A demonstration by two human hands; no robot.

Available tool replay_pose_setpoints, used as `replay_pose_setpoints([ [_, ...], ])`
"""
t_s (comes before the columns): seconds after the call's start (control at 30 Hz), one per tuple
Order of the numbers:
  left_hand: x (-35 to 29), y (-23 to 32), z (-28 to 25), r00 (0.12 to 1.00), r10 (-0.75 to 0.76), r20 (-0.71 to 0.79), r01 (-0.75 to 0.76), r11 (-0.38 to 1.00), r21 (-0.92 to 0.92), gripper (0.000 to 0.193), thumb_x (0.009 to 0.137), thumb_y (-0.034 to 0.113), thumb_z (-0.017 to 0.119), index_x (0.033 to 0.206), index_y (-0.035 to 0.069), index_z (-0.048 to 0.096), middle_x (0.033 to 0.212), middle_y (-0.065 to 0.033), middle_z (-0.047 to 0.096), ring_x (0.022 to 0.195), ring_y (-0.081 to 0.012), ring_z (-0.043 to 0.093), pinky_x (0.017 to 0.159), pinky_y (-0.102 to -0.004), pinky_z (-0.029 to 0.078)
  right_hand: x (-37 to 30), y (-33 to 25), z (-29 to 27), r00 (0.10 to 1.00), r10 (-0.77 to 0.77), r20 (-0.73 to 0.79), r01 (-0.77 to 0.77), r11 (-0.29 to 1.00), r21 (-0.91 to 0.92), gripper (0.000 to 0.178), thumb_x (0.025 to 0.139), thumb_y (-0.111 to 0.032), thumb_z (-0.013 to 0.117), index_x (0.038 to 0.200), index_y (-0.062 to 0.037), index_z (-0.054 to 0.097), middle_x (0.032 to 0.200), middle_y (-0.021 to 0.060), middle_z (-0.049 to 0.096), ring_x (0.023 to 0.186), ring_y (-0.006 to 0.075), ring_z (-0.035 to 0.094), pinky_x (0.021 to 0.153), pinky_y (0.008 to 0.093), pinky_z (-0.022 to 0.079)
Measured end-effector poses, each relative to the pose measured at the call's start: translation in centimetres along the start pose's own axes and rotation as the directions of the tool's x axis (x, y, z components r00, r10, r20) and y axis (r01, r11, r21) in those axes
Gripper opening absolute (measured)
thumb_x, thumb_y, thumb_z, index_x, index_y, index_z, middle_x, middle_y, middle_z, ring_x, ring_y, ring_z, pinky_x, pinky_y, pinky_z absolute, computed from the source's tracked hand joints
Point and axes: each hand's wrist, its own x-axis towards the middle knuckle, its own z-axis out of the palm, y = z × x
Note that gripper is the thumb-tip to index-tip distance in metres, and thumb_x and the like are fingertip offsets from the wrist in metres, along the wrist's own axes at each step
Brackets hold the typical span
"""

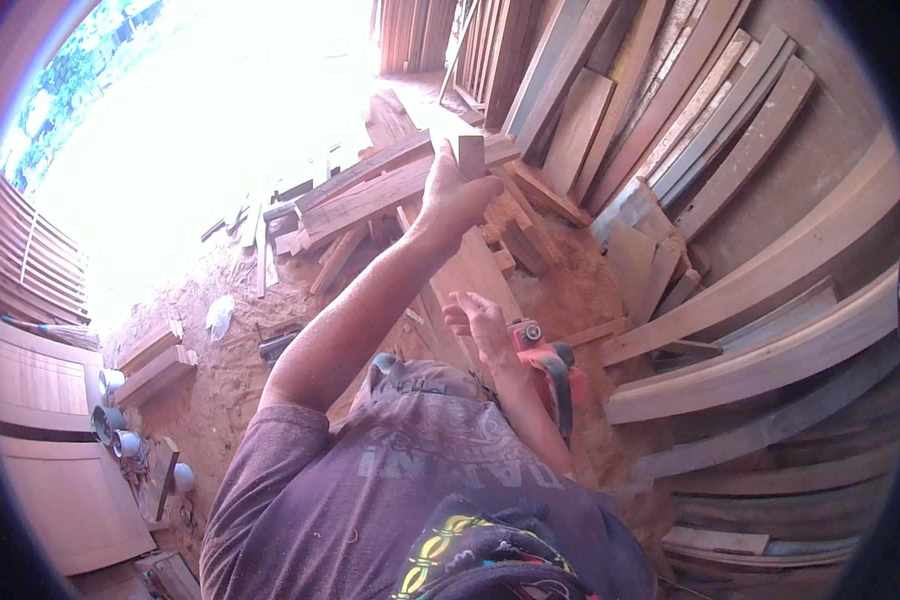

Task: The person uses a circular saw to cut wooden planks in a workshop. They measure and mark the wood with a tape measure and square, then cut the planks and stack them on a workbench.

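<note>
Matt wooden block (471,156), cloth shirt (370,510), power tool (542,368) apparently smooth plastic.

A wide fisheye camera is looking steeply down and forward from the person's head, sitting close above the shirt (390,510). The left hand (458,188) and right hand (478,322) are showing farther out near mid-view, the floor (225,365) lying beyond and below.

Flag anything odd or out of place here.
A crumpled whitish, plastic-looking scrap lies on the dusty floor, left of the wood pile; looks like stray litter. The pile's pieces lie at mixed angles, not stacked.
</note>
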Motion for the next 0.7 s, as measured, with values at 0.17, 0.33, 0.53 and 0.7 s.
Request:
replay_pose_setpoints([
  [0.17,-0.1,0.2,0.1,1.0,0.012,0.006,-0.012,1.0,0.007,0.077,0.079,0.001,0.072,0.146,-0.003,0.035,0.113,-0.0161,0.061,0.091,-0.0196,0.067,0.063,-0.0306,0.057,0.0,0.1,0.0,1.0,0.005,-0.005,-0.005,1.0,0.005,0.034,0.108,-0.032,0.061,0.121,-0.0028,0.071,0.099,0.0077,0.076,0.08,0.0122,0.071,0.067,0.0254,0.053],
  [0.33,-0.7,-1.1,-0.5,0.996,0.079,0.027,-0.08,0.996,0.035,0.078,0.078,0.001,0.072,0.146,-0.003,0.035,0.116,-0.0162,0.061,0.092,-0.0202,0.068,0.07,-0.0307,0.058,0.4,-0.1,-0.5,0.998,-0.054,-0.01,0.054,0.999,-0.008,0.034,0.108,-0.034,0.061,0.118,-0.0041,0.072,0.098,0.006,0.075,0.08,0.011,0.07,0.068,0.0249,0.053],
  [0.53,-10.3,-12.0,-1.1,0.99,0.142,-0.028,-0.131,0.963,0.234,0.089,0.08,0.004,0.073,0.156,0.003,0.027,0.131,-0.02,0.063,0.115,-0.0331,0.069,0.095,-0.0434,0.057,0.5,-2.1,-2.8,0.989,-0.146,-0.022,0.143,0.984,-0.103,0.037,0.109,-0.04,0.06,0.118,-0.0065,0.073,0.102,0.0015,0.077,0.089,0.0109,0.072,0.072,0.0246,0.052],
  [0.7,-15.9,-20.5,-2.5,0.986,-0.161,0.049,0.131,0.916,0.379,0.105,0.082,0.009,0.077,0.166,0.008,0.014,0.132,-0.0233,0.065,0.123,-0.0387,0.068,0.097,-0.0481,0.056,-1.0,-1.3,-0.5,0.989,-0.148,0.009,0.147,0.969,-0.198,0.044,0.107,-0.038,0.063,0.129,0.0,0.07,0.119,0.0124,0.075,0.108,0.0209,0.072,0.088,0.0326,0.054],
])
